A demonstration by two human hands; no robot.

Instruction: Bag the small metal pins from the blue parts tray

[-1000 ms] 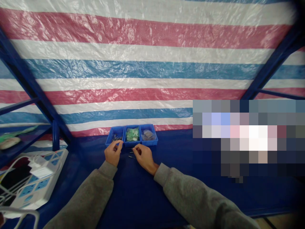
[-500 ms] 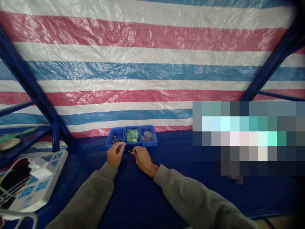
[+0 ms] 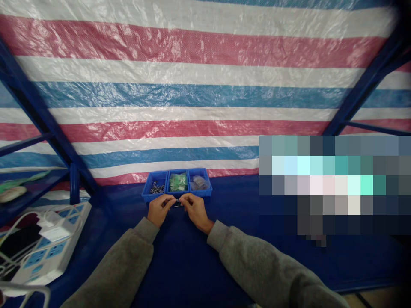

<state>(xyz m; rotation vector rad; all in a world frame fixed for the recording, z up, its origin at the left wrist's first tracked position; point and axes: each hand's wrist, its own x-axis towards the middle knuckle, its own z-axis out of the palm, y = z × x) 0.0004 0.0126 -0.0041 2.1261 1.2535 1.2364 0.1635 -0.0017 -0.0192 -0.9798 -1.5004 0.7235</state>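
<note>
My left hand (image 3: 161,209) is closed in a pinch, its fingertips at the left end of a small slender dark-and-silver piece (image 3: 177,203). At the other end, the fingers of my right hand (image 3: 195,210) are pinched on the same piece. It is too small to tell its kind, or whether there is more than one. Just beyond my hands stand three joined blue bins. The left bin (image 3: 146,193) contains many similar slender dark and silver pieces. Green-and-white packets (image 3: 178,182) fill the middle bin, and clear brownish plastic packets (image 3: 199,183) lie in the right one.
A dark blue tabletop (image 3: 186,265) extends under my forearms. At the left lies a white power strip (image 3: 61,256) with cables and a white adapter (image 3: 54,226). Blue frame posts (image 3: 74,184) stand before a striped plastic sheet (image 3: 199,98). A blurred-out patch hides the right side.
My left hand has moved right, from in front of the left bin to meet my right hand. Its fingertips now touch the slender piece that my right hand holds.
</note>
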